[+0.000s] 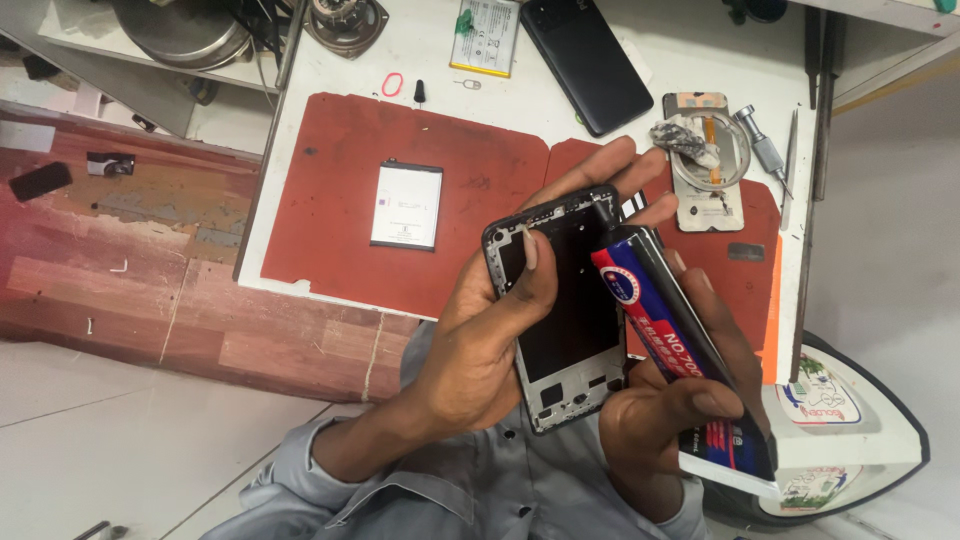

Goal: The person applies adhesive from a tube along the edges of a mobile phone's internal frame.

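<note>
My left hand (480, 330) grips an opened black phone frame (560, 310), thumb lying across its upper left edge, fingers wrapped behind it. My right hand (660, 420) holds a dark glue tube with a red and blue label (670, 330), its black nozzle touching the top right corner of the frame. Both are held above the near edge of the white table (330, 60), over a red work mat (330, 180).
On the mat lies a white phone battery (406, 205). Further back are another battery (485, 35), a black phone back (585, 60), a phone part with a tape ring and crumpled cloth (705, 160), and a screwdriver (762, 150). Wooden floor shows at left.
</note>
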